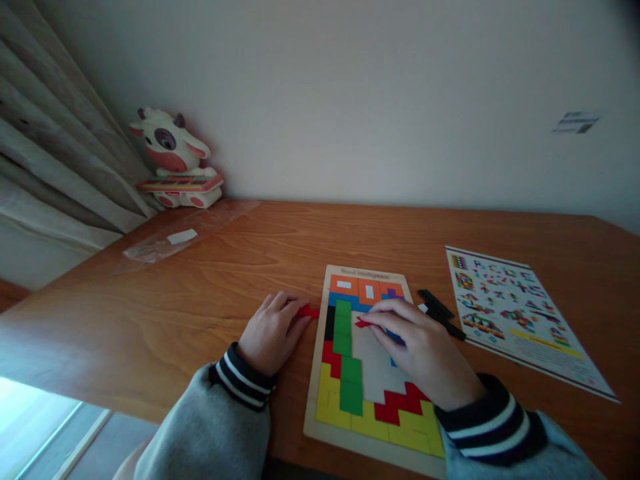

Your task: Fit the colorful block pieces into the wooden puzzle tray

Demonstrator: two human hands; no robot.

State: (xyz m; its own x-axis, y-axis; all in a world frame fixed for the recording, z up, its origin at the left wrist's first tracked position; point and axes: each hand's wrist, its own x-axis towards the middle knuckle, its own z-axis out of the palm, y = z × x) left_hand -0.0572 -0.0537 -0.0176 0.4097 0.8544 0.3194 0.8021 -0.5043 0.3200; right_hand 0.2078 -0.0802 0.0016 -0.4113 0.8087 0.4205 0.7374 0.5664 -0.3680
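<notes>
A wooden block puzzle board (311, 407) lies on the table, part filled with green, yellow, red, orange, blue and black pieces. Just left of its edge, my left hand (273, 330) is closed on a red puzzle piece (311, 311), pinched between thumb and fingers. My right hand (425, 347) hovers over the board's right side and pinches another red puzzle piece (362, 323) above the bare tray area (373, 367). That hand hides part of the board's right edge and the blue pieces there. Green pieces (343, 327) run down the left of the bare area.
Black puzzle pieces (440, 313) lie right of the board, beside a printed pattern sheet (525, 313). A clear plastic bag (155, 248) rests at the back left, in front of a toy cow with a keyboard (180, 163). A curtain (55, 140) hangs at the left.
</notes>
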